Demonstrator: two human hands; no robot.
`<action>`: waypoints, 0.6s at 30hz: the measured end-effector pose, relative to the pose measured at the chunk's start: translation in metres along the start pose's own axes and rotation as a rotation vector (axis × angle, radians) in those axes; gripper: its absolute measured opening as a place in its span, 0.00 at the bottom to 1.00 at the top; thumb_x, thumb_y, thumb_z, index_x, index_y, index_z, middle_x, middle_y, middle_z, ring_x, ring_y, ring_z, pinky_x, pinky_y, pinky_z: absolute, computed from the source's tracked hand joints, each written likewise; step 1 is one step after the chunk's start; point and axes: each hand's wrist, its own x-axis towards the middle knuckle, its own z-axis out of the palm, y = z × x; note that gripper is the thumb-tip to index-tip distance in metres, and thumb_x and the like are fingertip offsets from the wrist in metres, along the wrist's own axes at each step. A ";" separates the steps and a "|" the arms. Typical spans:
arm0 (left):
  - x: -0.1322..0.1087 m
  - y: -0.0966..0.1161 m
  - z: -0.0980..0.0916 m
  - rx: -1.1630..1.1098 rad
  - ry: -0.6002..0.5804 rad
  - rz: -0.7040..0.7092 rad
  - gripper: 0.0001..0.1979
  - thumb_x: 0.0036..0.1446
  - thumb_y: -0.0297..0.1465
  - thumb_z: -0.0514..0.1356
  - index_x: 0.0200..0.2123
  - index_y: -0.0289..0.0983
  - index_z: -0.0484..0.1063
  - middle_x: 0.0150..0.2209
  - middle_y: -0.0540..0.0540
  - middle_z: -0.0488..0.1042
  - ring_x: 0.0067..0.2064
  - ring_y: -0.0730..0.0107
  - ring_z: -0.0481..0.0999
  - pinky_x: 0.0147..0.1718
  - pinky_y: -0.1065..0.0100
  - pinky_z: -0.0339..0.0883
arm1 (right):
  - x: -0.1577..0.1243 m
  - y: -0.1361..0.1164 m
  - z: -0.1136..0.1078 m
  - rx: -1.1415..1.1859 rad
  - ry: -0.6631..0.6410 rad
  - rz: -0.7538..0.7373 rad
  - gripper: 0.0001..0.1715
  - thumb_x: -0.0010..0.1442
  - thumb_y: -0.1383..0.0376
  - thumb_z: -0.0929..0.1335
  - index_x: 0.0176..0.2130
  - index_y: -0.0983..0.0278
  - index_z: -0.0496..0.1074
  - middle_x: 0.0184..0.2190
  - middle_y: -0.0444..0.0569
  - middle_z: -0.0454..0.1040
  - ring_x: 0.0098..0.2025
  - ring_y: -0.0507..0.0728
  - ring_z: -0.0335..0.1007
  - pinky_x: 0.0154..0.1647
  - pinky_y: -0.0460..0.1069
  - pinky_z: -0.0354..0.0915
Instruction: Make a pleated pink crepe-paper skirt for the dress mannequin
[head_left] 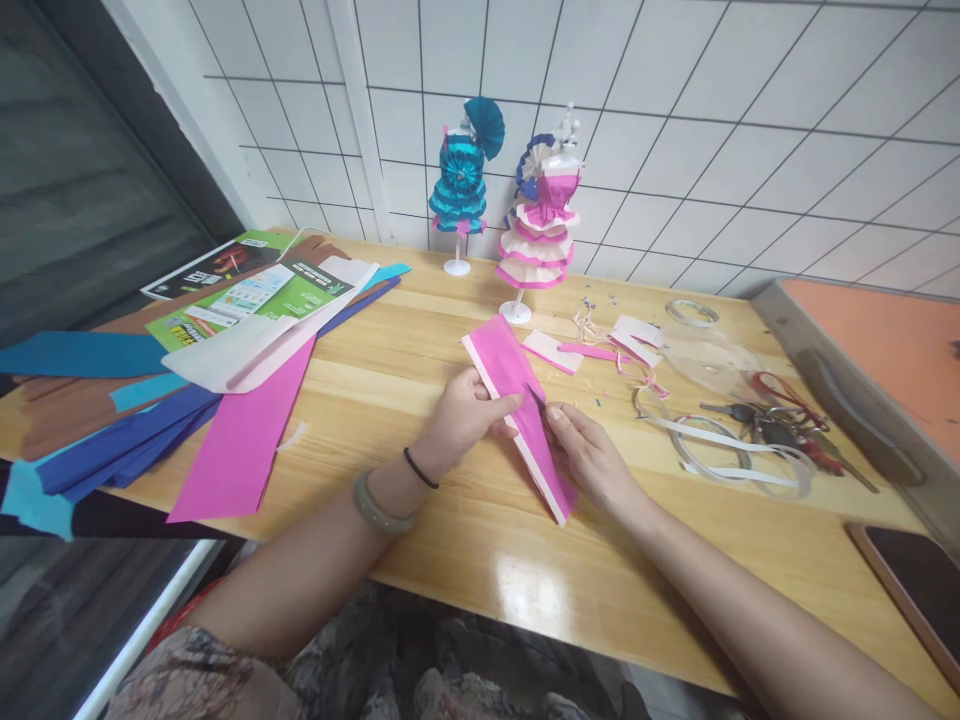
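Over the middle of the table, a long bright-pink crepe paper strip [504, 362] with a pale border along its left edge is held at a slant. My left hand [466, 415] pinches it near the middle, thumb on top and fingers underneath. At its right edge, my right hand [589, 455] is closed around what looks like scissors [535, 396]. Only a thin dark blade shows, lying against the pink paper; the handles are hidden in the fingers. Just beyond lie a pale pink paper piece [553, 351] and a narrow pink strip [596, 352].
Two mannequin stands, one in a teal paper dress [459, 185], another in a pink-and-cream dress [536, 245], stand at the back. Coloured crepe sheets [247, 440] are piled left. Tape rolls [709, 448], keys [780, 430], a phone [911, 580] and an orange-topped box [877, 350] lie right.
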 end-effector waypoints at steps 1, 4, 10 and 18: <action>0.000 0.000 0.000 -0.003 -0.004 -0.002 0.17 0.43 0.29 0.68 0.35 0.32 0.65 0.30 0.45 0.75 0.27 0.72 0.75 0.22 0.72 0.73 | 0.000 0.000 0.000 -0.004 0.000 0.000 0.24 0.56 0.44 0.62 0.29 0.62 0.62 0.21 0.40 0.57 0.21 0.49 0.49 0.21 0.46 0.49; 0.000 0.000 0.000 -0.010 -0.006 -0.009 0.18 0.43 0.29 0.68 0.35 0.31 0.66 0.30 0.44 0.76 0.26 0.73 0.75 0.22 0.72 0.73 | 0.000 0.000 0.000 -0.032 0.006 -0.008 0.24 0.56 0.44 0.62 0.29 0.62 0.63 0.22 0.41 0.58 0.22 0.50 0.50 0.22 0.46 0.50; -0.001 0.000 0.001 -0.032 0.002 -0.027 0.18 0.42 0.28 0.68 0.35 0.31 0.65 0.30 0.45 0.75 0.26 0.73 0.75 0.21 0.73 0.72 | 0.002 -0.001 0.000 -0.098 0.023 -0.036 0.25 0.56 0.44 0.61 0.29 0.62 0.64 0.23 0.43 0.61 0.25 0.51 0.53 0.24 0.47 0.53; 0.000 -0.001 0.001 -0.034 -0.016 -0.031 0.19 0.42 0.29 0.69 0.37 0.31 0.66 0.28 0.47 0.74 0.25 0.74 0.74 0.21 0.73 0.72 | 0.002 -0.003 0.000 -0.117 0.038 -0.054 0.25 0.56 0.43 0.61 0.28 0.62 0.64 0.21 0.42 0.60 0.23 0.51 0.53 0.25 0.47 0.53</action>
